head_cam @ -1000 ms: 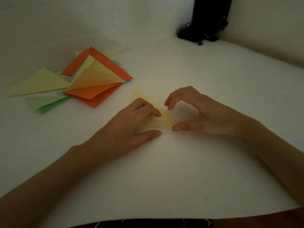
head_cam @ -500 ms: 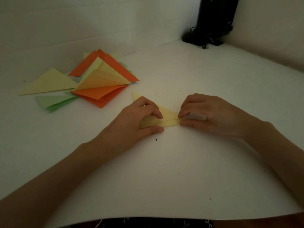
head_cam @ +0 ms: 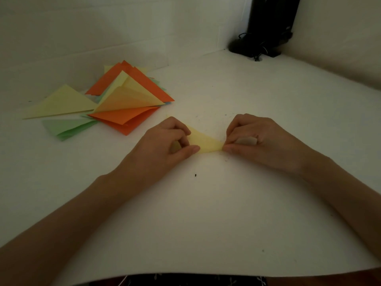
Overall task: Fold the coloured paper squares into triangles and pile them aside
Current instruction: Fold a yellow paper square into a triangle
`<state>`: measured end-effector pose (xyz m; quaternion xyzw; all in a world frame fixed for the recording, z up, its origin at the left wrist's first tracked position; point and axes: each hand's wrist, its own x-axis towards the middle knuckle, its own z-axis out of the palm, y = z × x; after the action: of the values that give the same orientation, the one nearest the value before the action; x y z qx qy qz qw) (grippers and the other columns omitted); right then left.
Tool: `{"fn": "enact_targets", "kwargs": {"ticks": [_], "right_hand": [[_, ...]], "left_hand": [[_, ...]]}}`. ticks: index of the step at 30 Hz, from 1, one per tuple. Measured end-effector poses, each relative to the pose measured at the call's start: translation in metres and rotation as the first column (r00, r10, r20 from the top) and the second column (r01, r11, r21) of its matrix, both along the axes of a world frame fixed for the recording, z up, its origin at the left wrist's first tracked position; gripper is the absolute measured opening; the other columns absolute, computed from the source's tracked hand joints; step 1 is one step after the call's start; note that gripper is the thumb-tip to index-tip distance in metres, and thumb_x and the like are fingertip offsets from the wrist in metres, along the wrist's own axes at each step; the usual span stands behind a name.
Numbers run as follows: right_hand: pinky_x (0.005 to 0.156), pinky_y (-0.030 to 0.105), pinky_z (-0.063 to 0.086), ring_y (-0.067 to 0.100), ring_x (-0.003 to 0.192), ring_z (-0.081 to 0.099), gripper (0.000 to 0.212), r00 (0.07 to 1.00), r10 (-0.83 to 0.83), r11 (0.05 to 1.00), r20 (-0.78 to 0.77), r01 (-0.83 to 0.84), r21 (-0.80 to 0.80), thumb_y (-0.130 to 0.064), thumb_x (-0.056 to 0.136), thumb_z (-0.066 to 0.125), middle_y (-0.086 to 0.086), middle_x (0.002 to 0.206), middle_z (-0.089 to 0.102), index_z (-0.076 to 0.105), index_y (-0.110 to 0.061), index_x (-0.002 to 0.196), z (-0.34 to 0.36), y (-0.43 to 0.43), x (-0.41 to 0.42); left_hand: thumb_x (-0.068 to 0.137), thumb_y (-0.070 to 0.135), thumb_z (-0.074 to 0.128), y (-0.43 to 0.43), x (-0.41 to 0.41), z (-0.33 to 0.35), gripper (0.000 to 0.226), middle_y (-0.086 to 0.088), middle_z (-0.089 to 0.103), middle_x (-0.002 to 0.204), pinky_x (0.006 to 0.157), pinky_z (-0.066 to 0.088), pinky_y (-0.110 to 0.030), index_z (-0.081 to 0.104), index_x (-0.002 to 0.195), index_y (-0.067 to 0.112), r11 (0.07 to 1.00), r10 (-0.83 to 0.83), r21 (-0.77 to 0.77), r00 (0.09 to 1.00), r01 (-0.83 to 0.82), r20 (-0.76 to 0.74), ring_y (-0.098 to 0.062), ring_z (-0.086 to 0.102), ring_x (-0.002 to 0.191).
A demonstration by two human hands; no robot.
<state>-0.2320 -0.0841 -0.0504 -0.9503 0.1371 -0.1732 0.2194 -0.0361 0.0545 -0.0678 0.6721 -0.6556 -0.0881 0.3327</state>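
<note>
Head view: folded yellow paper (head_cam: 206,142) at mid-bench (head_cam: 206,213), long axis left to right, tapering to a tip on the right. Left hand (head_cam: 165,145) and right hand (head_cam: 261,141) each pinch one end with curled fingers (head_cam: 181,131). One second earlier the right hand arched open over it.

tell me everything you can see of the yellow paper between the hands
The yellow paper is a thin, pale sheet folded into a long flat triangle, down at the surface of the white table. The left hand pinches and covers its left part; the right hand pinches its right tip. It lies apart from the pile of folded triangles.
</note>
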Motion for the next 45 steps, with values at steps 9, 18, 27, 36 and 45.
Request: {"fn": "enact_targets", "kwargs": {"ticks": [9, 18, 27, 36, 45], "right_hand": [[0.073, 0.004, 0.032, -0.004, 0.088, 0.047, 0.009, 0.986, -0.07, 0.981, -0.149, 0.095, 0.169, -0.03, 0.086, 0.063, -0.013, 0.094, 0.052, 0.063, -0.023, 0.08, 0.003, 0.001, 0.002], [0.075, 0.002, 0.029, -0.001, 0.09, 0.036, 0.018, 0.972, -0.176, 0.975, -0.159, 0.194, 0.109, -0.029, 0.09, 0.058, -0.015, 0.092, 0.047, 0.052, -0.032, 0.073, -0.001, 0.008, 0.009], [0.079, 0.025, 0.03, 0.011, 0.094, 0.031, 0.017, 0.935, -0.302, 0.948, -0.184, 0.273, -0.166, -0.031, 0.092, 0.05, -0.006, 0.1, 0.042, 0.055, -0.016, 0.085, -0.004, 0.022, 0.016], [0.088, 0.021, 0.022, 0.013, 0.107, 0.026, 0.01, 0.914, -0.303, 0.944, -0.272, 0.327, 0.048, -0.033, 0.093, 0.05, -0.004, 0.11, 0.033, 0.043, -0.028, 0.1, -0.003, 0.014, 0.009], [0.098, 0.024, 0.023, 0.015, 0.114, 0.027, 0.02, 0.903, -0.377, 0.924, -0.207, 0.383, -0.009, -0.044, 0.09, 0.044, -0.004, 0.113, 0.032, 0.044, -0.025, 0.098, -0.008, 0.024, 0.018]], "left_hand": [[0.085, 0.027, 0.065, 0.002, 0.0, 0.005, 0.019, 0.011, 0.055, 0.103, 0.075, 0.033, -0.002, 0.058, 0.069, 0.019, 0.995, 0.03, 0.096, 0.999, -0.026, -0.035, -0.001, 0.051, 0.091], [0.084, 0.033, 0.065, 0.002, 0.001, -0.002, 0.03, 0.007, 0.046, 0.106, 0.072, 0.031, -0.01, 0.055, 0.063, 0.014, 0.979, 0.194, 0.066, 0.981, -0.193, -0.012, -0.001, 0.046, 0.092], [0.085, 0.036, 0.063, 0.004, 0.001, -0.004, 0.032, 0.006, 0.045, 0.103, 0.076, 0.034, -0.022, 0.05, 0.064, 0.016, 0.971, 0.23, 0.03, 0.961, -0.237, 0.151, -0.009, 0.049, 0.09], [0.066, 0.001, 0.024, 0.009, 0.009, 0.0, 0.063, -0.003, 0.067, 0.099, 0.095, 0.026, -0.035, 0.071, 0.105, 0.018, 0.975, -0.134, -0.066, 0.801, 0.211, 0.584, -0.021, 0.046, 0.107], [0.087, 0.028, 0.038, 0.004, -0.018, 0.003, 0.043, -0.005, 0.05, 0.087, 0.055, 0.035, -0.028, 0.063, 0.121, 0.02, 0.985, -0.164, 0.026, 0.858, 0.173, 0.487, -0.02, 0.047, 0.071]]}}
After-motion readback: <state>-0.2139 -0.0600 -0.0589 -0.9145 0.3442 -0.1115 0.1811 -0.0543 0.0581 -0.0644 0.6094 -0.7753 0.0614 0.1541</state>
